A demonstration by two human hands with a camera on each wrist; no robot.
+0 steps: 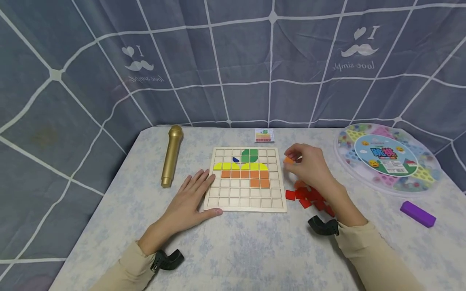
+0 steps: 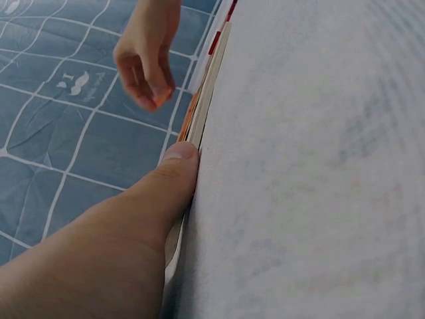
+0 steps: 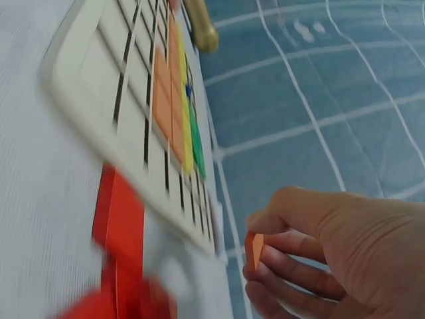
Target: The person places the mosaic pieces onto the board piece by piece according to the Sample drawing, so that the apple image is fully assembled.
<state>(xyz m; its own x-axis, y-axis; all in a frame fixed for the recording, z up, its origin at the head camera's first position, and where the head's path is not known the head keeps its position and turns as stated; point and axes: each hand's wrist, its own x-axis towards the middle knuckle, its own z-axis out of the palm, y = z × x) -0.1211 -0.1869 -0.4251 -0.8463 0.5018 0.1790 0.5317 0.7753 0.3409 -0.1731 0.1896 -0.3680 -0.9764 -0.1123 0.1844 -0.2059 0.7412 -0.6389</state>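
Observation:
A wooden grid board lies mid-table, partly filled with green, blue, yellow and orange tiles. My left hand rests at its left side, fingers straight along the edge and thumb at the lower left corner. In the left wrist view the thumb touches the board's edge. Just right of the board, my right hand is raised and pinches an orange square tile between thumb and fingers. Beneath that hand lies a pile of red tiles, with an orange tile partly hidden by the hand.
A small picture card lies behind the board. To the left is a gold microphone. A round clear case of colourful pieces sits at the right, and a purple block lies in front of it. A tiled-pattern cloth hangs behind.

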